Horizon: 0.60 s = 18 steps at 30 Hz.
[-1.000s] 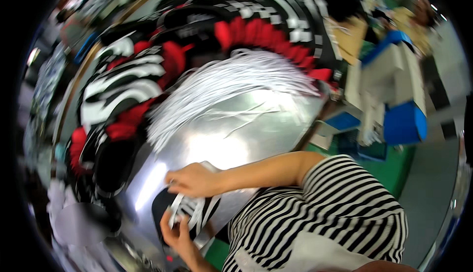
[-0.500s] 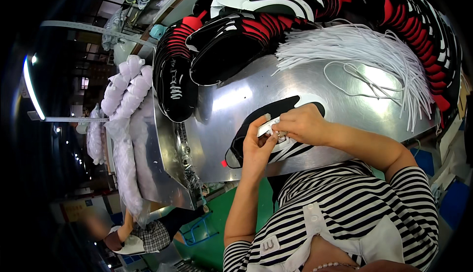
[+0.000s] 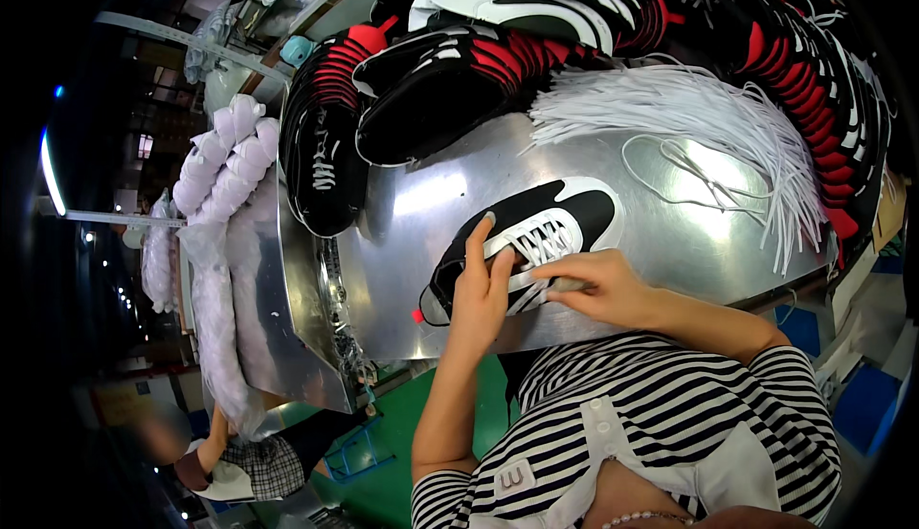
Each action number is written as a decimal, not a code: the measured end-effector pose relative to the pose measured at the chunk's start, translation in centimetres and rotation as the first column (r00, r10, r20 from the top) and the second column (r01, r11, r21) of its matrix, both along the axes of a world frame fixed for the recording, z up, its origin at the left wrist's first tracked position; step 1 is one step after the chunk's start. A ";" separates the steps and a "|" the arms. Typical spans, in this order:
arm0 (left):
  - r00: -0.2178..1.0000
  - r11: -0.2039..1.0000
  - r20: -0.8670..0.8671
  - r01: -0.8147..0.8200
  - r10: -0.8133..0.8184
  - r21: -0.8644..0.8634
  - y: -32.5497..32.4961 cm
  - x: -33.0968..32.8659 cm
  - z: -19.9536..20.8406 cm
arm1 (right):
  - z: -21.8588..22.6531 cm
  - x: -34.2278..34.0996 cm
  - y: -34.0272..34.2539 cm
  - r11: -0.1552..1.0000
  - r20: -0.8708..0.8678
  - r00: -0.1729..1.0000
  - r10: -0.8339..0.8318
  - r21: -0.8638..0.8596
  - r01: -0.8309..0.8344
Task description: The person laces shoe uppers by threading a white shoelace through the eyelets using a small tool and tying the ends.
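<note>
A shiny metal table [image 3: 412, 275] takes up the middle of the view, its bare surface catching bright streaks of light. Along its far side, curving round to the right, runs a crowded heap of black, red and white shoes [image 3: 440, 112]; pale strokes show on some of the dark ones, and I cannot tell whether these are lettering or lacing. The person wears a black-and-white striped shirt [image 3: 661, 414] with a white collar, close against the table's near edge. A thick bundle of white laces [image 3: 689, 98] lies fanned out in front of the heap. Nearer, on the near part of the table, rests a black-and-white shoe [image 3: 525, 208], toe toward the upper right, heel toward the lower left, white lacing [image 3: 542, 240] crossing its tongue. The right hand [image 3: 608, 290] is at the lower end of that lacing, thumb and forefinger pinching a strand of white lace — the fingertips partly cover it. The left hand [image 3: 481, 290] grips the shoe by its opening, forefinger along the far rim and thumb on the near side. A few loose laces [image 3: 689, 170] trail beside the bundle. On the shirt sits a pale square patch [image 3: 513, 478] bearing one dark, rounded mark — the nearest thing to a label here. Smallest is a red spot [image 3: 417, 315] at the shoe's heel.
</note>
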<state>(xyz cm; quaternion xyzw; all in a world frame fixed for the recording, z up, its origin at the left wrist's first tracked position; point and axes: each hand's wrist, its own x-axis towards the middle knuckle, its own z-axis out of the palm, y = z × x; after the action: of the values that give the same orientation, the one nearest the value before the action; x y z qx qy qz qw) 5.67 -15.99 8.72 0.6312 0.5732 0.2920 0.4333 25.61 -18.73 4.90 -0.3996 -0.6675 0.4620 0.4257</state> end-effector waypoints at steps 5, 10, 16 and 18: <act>0.982 0.974 -0.180 0.099 -0.062 0.205 -4.2 -1.6 -0.4 | -0.4 2.3 -0.4 0.946 -0.043 0.998 -0.053 -0.322 0.036; 0.974 0.988 -0.227 0.025 0.010 0.153 -4.3 -0.7 0.1 | -0.2 -0.7 0.7 0.910 0.072 0.997 0.023 -0.414 0.008; 0.992 0.986 -0.124 0.051 -0.031 0.158 -3.5 -0.5 0.3 | 0.7 -2.2 1.8 0.867 -0.301 0.945 -0.125 -0.496 -0.044; 0.978 0.982 -0.207 0.025 0.015 0.188 -3.4 -0.2 -0.1 | 0.3 -2.6 1.7 0.877 -0.306 0.941 -0.144 -0.481 -0.022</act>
<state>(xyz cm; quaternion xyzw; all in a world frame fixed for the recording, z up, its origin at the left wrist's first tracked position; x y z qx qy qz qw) 5.50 -19.39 8.63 0.6981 0.5831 0.2769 0.3098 22.97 -17.03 5.23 -0.4295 -0.4385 0.6588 0.4349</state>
